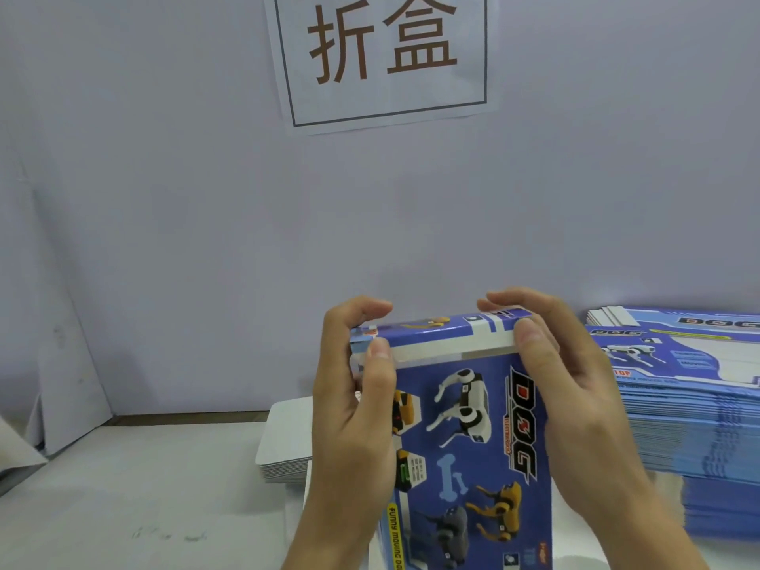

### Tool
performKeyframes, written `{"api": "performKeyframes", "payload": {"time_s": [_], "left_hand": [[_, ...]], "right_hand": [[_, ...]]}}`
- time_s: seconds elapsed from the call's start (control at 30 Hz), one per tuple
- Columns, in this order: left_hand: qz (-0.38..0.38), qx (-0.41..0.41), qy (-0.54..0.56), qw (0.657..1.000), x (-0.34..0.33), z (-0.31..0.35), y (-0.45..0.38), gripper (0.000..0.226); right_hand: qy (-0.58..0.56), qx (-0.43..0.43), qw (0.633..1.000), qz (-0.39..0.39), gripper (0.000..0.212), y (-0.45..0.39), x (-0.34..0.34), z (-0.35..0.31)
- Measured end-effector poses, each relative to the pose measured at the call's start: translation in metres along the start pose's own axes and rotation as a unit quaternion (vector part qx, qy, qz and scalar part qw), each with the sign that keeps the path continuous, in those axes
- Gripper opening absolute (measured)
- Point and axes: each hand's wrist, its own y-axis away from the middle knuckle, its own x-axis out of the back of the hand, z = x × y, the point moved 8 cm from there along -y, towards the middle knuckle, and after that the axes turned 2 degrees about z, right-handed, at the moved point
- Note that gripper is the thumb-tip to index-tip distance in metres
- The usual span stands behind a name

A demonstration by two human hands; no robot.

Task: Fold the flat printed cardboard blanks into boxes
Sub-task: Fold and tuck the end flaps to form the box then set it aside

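- Your left hand [353, 388] grips the left edge of the blue printed box [464, 438], thumb on its front face, fingers curled over the top flap
- Your right hand [563, 380] clasps the box's upper right corner the same way
- The box stands upright between both hands, above the table [144, 487]
- The stack of flat blanks [691, 397] lies just to your right

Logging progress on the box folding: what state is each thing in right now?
Box: folded up, end flap closed, held upright.
Left hand: grips box's left side.
Right hand: grips box's right side.
Blanks: flat, stacked at right.
White cards: stacked, lying flat.
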Motion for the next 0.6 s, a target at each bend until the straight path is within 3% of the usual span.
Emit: {"api": "performKeyframes", "payload": {"time_s": [0.3,0.6], "left_hand": [[0.011,-0.019,-0.032,0.999,0.005,-0.002,-0.001,0.022],[-0.026,-0.021,-0.018,0.999,0.006,-0.002,-0.003,0.024]], "right_hand": [[-0.023,-0.006,1.0,0.019,0.009,0.0,0.003,0.006],[-0.06,-0.026,0.998,0.022,0.017,0.0,0.013,0.016]]}}
